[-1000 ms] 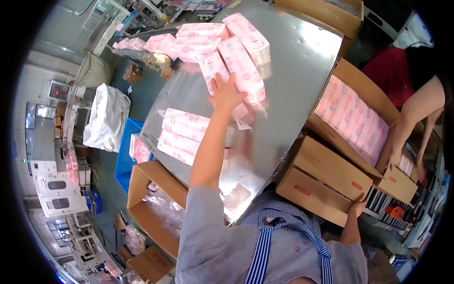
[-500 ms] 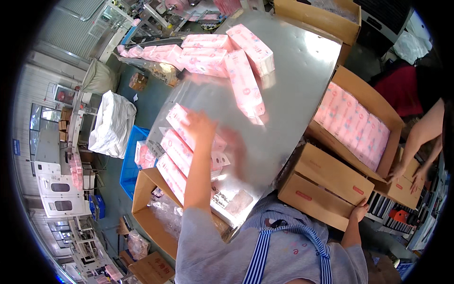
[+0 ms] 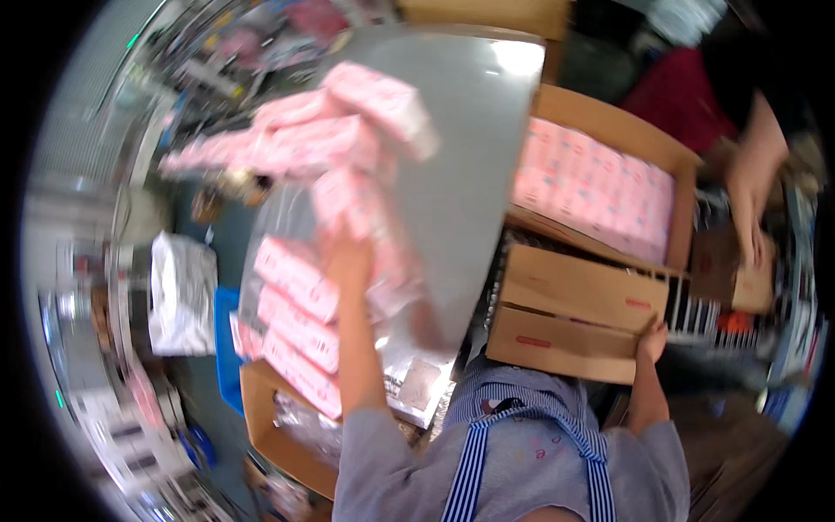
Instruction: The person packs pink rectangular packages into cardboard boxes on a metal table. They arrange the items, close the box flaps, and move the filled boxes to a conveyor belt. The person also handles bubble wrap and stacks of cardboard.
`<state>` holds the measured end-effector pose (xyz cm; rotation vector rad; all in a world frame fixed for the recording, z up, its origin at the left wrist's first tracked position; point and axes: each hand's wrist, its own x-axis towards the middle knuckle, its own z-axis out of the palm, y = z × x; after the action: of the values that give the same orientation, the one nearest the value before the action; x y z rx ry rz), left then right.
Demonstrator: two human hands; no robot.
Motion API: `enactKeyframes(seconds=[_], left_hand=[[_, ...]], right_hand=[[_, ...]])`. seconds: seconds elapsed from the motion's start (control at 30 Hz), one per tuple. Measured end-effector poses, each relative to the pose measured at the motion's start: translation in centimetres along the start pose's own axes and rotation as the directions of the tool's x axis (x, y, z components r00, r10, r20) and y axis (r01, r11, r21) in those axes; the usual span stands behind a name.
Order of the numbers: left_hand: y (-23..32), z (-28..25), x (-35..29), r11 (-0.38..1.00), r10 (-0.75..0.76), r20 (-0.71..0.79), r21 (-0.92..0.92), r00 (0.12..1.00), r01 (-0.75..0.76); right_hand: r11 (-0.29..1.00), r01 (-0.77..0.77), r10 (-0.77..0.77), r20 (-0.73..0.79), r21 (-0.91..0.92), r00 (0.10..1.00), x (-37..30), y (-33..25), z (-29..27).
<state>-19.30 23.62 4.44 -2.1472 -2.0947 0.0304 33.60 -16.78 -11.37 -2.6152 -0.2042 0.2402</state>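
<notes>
My left hand (image 3: 350, 257) reaches over the metal table and lies against a pink tissue pack (image 3: 352, 200). Motion smears its fingers, so whether they grip the pack is unclear. Beside that forearm, several more pink packs (image 3: 296, 317) lie side by side at the table's left edge. At my right side, my right hand (image 3: 651, 341) grips the right edge of a closed brown cardboard box (image 3: 574, 317), fingers bent over its rim.
An open carton (image 3: 687, 209) packed with pink tissue packs stands beyond the closed box. Another person's hand (image 3: 746, 217) is over a small box at far right. More packs (image 3: 304, 143) crowd the table's far left. An open carton of plastic wrap (image 3: 261, 400) sits lower left.
The view has swung, shifting the scene leftward. My left hand has moved from the row of packs at the left edge to a pack farther up the table. My right hand stays on the box.
</notes>
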Motion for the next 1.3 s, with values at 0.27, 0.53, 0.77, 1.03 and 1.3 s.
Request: enactKeyframes(seconds=[0.27,0.53,0.77,1.03,1.3], left_hand=[[8.0,2.8,-8.2,0.922,0.253,-0.253,-0.229,0.934,-0.312],[25.7,12.1,-20.7,0.914,-0.059,0.077,-0.398,0.995,0.084],[33.3,10.1,-28.6,0.797,-0.421,0.285,-0.337,0.861,0.502],[52.9,11.2,-35.3,0.732,-0.124,0.342,-0.603,0.932,0.318],[70.9,7.2,-33.2,0.528,0.275,0.167,-0.849,0.947,-0.004]], right_hand=[[0.963,0.027,-0.030,-0.005,-0.268,1.000,0.2,-1.2,-1.1],[0.963,0.205,-0.199,0.049,-0.177,0.979,2.2,-1.4,-1.7],[0.869,0.492,-0.483,0.134,-0.050,0.866,14.4,-2.3,-4.4],[0.867,0.476,-0.448,0.190,-0.146,0.874,39.1,2.1,-10.9],[0.935,0.298,-0.310,-0.036,-0.194,0.950,52.2,9.6,-16.5]])
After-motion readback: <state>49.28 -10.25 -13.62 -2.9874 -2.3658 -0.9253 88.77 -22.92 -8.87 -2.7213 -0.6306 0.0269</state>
